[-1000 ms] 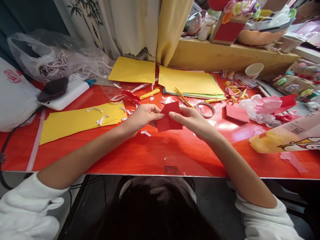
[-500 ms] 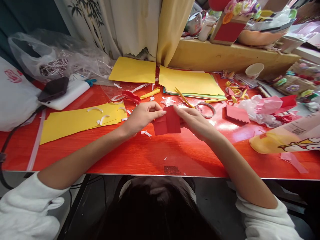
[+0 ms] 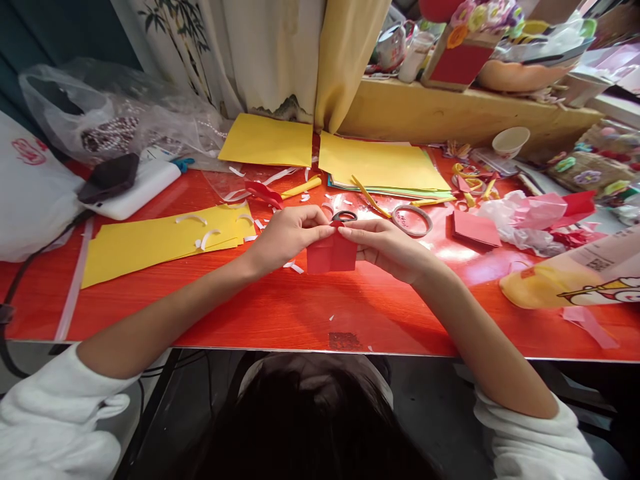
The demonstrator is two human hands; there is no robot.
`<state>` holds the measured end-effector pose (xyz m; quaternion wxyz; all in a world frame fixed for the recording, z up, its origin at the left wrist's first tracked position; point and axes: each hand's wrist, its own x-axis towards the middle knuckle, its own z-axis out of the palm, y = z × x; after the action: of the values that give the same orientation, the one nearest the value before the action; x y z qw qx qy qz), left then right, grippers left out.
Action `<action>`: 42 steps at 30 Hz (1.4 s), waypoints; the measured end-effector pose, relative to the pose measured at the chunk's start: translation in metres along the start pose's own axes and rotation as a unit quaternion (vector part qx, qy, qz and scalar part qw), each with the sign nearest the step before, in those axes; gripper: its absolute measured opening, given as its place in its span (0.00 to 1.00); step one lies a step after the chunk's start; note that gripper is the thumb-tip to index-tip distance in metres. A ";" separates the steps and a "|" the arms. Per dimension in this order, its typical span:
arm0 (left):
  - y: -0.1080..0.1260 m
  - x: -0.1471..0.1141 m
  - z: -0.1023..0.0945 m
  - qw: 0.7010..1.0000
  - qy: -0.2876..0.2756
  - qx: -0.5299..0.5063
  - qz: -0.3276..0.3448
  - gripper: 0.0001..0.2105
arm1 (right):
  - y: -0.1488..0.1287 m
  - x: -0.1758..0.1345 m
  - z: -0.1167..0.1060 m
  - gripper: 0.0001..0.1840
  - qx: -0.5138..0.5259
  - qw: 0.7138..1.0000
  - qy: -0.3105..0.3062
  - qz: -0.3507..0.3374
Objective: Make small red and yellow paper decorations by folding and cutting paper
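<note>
Between both hands, above the red table (image 3: 280,313), hangs a small piece of red paper (image 3: 331,257) with a crease down its middle. My left hand (image 3: 295,233) pinches its upper left edge between thumb and forefinger. From the other side, my right hand (image 3: 387,247) grips the upper right, its fingertips close to the left thumb. The paper's top edge is bent over where the fingertips meet. Just behind the hands lie scissors (image 3: 345,216), with only their dark handle loops showing. A roll of tape (image 3: 411,221) rests right of them.
Yellow paper strips (image 3: 160,240) lie at left, and yellow sheets (image 3: 380,163) are stacked at the back. A pile of red paper squares (image 3: 475,228) sits at right, near crumpled tissue (image 3: 525,217). A drink cup (image 3: 575,273) lies on its side. White scraps are scattered about.
The right fingers have moved left and down, bringing the paper's upper right part over toward the left fingertips. The scissors' handles, hidden before, now show behind the paper.
</note>
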<state>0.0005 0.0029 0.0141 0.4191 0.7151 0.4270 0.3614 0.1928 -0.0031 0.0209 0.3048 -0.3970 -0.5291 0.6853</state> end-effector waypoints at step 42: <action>0.005 -0.006 0.002 0.994 0.031 0.095 0.047 0.10 | -0.001 -0.001 0.006 0.21 -0.027 0.999 0.000 -0.020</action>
<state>0.0020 -0.0046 0.0169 0.3185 0.7594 0.4383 0.3603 0.1882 -0.0061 0.0227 0.3071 -0.3945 -0.5552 0.6647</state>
